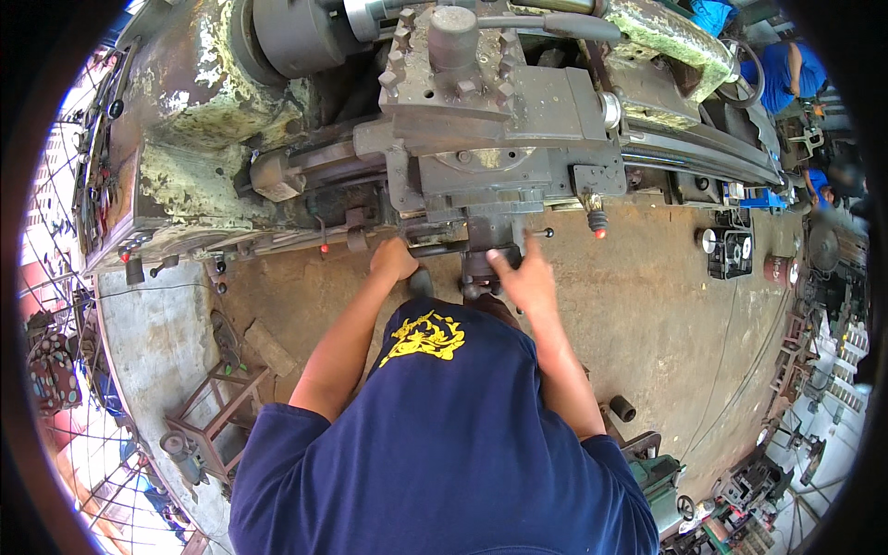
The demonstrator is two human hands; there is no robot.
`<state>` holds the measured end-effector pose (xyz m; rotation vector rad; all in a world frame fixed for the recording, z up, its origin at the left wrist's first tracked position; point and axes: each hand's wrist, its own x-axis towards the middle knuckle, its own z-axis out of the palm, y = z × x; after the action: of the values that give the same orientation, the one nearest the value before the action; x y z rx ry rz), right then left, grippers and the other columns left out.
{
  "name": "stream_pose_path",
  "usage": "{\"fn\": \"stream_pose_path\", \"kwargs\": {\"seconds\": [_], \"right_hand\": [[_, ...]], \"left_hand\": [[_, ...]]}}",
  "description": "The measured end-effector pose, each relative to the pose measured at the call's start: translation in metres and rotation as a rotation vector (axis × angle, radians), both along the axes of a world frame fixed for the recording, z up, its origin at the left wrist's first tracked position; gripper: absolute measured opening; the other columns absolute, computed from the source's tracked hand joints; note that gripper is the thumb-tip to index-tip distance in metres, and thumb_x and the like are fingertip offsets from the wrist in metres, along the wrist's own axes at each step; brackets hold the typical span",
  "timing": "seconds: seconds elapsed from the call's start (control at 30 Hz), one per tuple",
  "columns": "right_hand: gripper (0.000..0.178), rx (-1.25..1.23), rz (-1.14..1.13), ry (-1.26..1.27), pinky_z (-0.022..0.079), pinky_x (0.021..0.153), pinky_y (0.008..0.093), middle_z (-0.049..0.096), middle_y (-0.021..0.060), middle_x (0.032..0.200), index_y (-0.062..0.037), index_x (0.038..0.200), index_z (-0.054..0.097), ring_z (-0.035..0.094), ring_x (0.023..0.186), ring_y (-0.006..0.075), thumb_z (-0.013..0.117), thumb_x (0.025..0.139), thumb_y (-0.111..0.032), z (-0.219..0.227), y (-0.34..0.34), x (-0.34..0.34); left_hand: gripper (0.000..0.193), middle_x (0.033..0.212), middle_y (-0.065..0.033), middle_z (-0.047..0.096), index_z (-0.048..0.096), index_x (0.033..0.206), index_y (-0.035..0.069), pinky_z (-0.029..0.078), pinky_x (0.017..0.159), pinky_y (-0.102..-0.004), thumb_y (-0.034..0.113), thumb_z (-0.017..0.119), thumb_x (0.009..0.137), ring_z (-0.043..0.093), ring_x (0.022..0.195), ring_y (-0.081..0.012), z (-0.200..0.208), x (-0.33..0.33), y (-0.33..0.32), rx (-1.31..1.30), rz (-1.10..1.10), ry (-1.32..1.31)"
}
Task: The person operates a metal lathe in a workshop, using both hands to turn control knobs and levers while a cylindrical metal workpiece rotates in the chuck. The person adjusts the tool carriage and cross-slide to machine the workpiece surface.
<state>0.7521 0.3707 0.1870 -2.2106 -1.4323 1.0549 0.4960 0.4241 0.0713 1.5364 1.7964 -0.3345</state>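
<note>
A large worn metal lathe (185, 139) stretches across the far side before me. Its square tool post (450, 74), ringed with bolts, sits on the carriage (481, 166). My left hand (395, 261) is closed at the carriage's front, beside a dark horizontal bar (437, 250); whatever its fingers grip is hidden. My right hand (529, 275) has thumb and forefinger spread apart. The thumb lies against the dark cross-slide end (481, 264), and the other fingers are slightly blurred. Just beyond the right hand is a small lever with a round knob (548, 233).
A grey chuck (301, 35) is at the upper left. Red-knobbed levers (325, 248) hang along the lathe's front. A metal stool frame (217, 407) stands at the left, a green machine (659, 490) at the lower right. Another person in blue (795, 74) is at the far right.
</note>
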Motion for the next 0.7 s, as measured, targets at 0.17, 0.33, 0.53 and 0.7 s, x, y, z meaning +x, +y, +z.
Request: {"fn": "stream_pose_path", "kwargs": {"seconds": [0.17,0.33,0.53,0.7], "right_hand": [[0.096,0.042,0.037,-0.16,0.051,0.094,0.0506,0.06,0.0356,0.121,0.0087,0.139,0.04,0.061,0.109,0.0494,0.076,0.077,-0.055,-0.006,0.003,-0.025],[0.103,0.115,0.009,-0.119,0.051,0.092,0.0509,0.06,0.0365,0.117,0.0122,0.134,0.04,0.061,0.108,0.0502,0.083,0.068,-0.055,-0.016,0.005,-0.024],[0.101,0.123,-0.028,-0.042,0.051,0.093,0.0505,0.059,0.0384,0.118,0.0135,0.131,0.042,0.061,0.109,0.0505,0.087,0.065,-0.048,-0.018,0.005,-0.025],[0.098,0.108,-0.042,-0.046,0.05,0.094,0.05,0.059,0.0371,0.119,0.013,0.131,0.044,0.06,0.111,0.0494,0.086,0.066,-0.047,-0.018,0.005,-0.026]], "left_hand": [[0.039,0.121,-0.0265,0.065,0.071,0.11,-0.001,0.051,0.098,-0.045,0.019,0.065,0.077,0.061,0.117,-0.0395,0.01,0.004,0.003,-0.03,0.039,0.043],[0.041,0.121,-0.0241,0.066,0.069,0.113,0.0,0.05,0.099,-0.0454,0.021,0.065,0.078,0.061,0.118,-0.0381,0.012,0.002,0.002,-0.023,-0.065,0.075],[0.037,0.113,-0.0264,0.068,0.073,0.104,0.0,0.051,0.097,-0.0455,0.022,0.066,0.075,0.065,0.109,-0.0388,0.001,-0.005,0.0,0.046,-0.106,0.018],[0.039,0.111,-0.0256,0.068,0.074,0.106,0.006,0.051,0.097,-0.0446,0.025,0.071,0.072,0.063,0.111,-0.0386,-0.011,-0.013,-0.003,0.072,-0.086,-0.07]]}}
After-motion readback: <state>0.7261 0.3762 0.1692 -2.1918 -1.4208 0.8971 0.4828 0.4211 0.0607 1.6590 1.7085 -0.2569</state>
